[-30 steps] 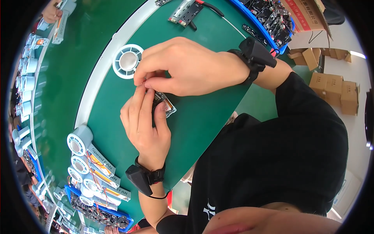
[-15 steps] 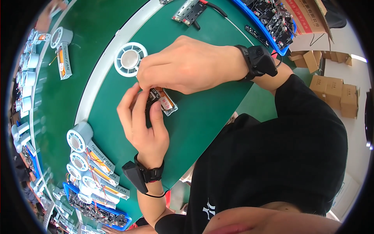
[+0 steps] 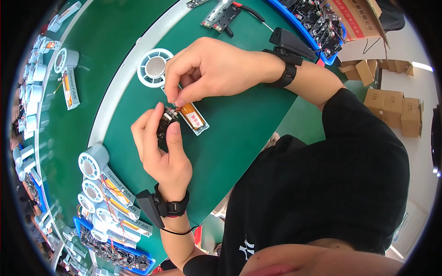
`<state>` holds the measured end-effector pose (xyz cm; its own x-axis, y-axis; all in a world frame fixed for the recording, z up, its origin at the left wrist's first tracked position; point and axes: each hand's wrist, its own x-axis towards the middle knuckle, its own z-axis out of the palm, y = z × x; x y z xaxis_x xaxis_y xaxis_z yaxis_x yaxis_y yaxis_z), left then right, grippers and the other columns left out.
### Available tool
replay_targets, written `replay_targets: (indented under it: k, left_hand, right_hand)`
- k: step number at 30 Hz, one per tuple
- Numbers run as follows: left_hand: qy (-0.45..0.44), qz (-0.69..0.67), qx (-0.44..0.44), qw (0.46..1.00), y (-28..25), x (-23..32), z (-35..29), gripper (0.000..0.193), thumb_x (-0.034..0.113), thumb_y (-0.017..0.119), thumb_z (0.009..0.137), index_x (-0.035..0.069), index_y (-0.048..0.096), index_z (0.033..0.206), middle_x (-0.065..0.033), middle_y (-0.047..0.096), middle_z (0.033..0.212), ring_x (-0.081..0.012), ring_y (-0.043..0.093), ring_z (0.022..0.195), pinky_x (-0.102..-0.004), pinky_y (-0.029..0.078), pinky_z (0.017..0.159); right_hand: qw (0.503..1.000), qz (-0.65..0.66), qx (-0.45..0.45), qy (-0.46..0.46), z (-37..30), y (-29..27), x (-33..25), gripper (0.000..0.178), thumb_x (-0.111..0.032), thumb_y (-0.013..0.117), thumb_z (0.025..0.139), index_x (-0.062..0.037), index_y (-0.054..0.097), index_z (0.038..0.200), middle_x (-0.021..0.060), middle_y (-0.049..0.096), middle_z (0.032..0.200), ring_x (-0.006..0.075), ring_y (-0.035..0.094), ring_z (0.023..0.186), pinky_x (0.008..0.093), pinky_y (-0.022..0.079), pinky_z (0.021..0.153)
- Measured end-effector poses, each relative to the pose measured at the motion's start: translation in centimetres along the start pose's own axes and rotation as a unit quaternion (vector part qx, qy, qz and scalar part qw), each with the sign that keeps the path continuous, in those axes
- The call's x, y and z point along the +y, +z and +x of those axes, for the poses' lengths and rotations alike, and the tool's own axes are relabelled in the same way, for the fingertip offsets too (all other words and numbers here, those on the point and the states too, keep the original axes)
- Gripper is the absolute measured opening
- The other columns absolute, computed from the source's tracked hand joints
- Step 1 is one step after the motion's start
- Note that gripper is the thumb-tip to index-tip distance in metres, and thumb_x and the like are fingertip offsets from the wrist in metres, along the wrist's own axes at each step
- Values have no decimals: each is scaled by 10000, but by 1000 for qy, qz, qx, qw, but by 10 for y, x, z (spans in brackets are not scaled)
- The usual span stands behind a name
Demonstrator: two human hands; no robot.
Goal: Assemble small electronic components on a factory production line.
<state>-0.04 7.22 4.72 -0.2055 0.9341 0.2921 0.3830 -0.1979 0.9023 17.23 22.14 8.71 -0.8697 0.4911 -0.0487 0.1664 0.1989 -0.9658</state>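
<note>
Left hand (image 3: 161, 154) pinches a dark circuit board (image 3: 165, 124) between thumb and fingers, just beside the handheld fan (image 3: 155, 68). Right hand (image 3: 212, 71): thumb and forefinger pressed together close to the board's upper end; whether a wire lies in that pinch, too small to tell.

Fan lies on the green bench (image 3: 225, 133). Progress, by my reading: orange battery (image 3: 188, 112) with white label sits in the handle; left undone, board outside the handle and handle uncovered. Fingers hide much of the board; right hand hides where handle meets fan head. Wire joints unreadable.

Lower left of the fan: row of similar fans (image 3: 94, 191), then a blue tray (image 3: 150, 265) of boards. Upper right of the fan: red-and-black-handled tool (image 3: 250, 12), then a second blue tray (image 3: 330, 59), cut off at the top. Far right of the fan: cardboard boxes (image 3: 382, 101).
</note>
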Motion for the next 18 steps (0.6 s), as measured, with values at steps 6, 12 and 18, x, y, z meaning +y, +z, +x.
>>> replay_targets:
  k: [6,12,18]
  left_hand:
    - [-69,-68,-9,995,4,5,3,318,57,658,988,-26,658,1294,-123,591,1219,-195,599,1043,-303,495,881]
    - [-62,-65,-24,996,8,7,7,309,46,675,978,-28,673,1278,-118,592,1218,-184,596,1059,-294,493,889]
    - [-40,-5,-23,999,-1,5,4,332,16,710,920,16,699,1252,-128,620,1186,-237,610,1063,-337,497,902]
  right_hand:
    - [999,24,19,-39,-6,0,8,72,19,698,903,11,728,968,53,689,946,90,694,823,230,542,681]
    - [998,58,31,-16,-6,-4,1,53,10,703,887,5,705,939,43,696,853,83,682,765,227,525,648]
    - [999,23,48,-1,0,2,-11,46,7,706,873,-9,680,907,29,699,792,65,659,717,226,511,629]
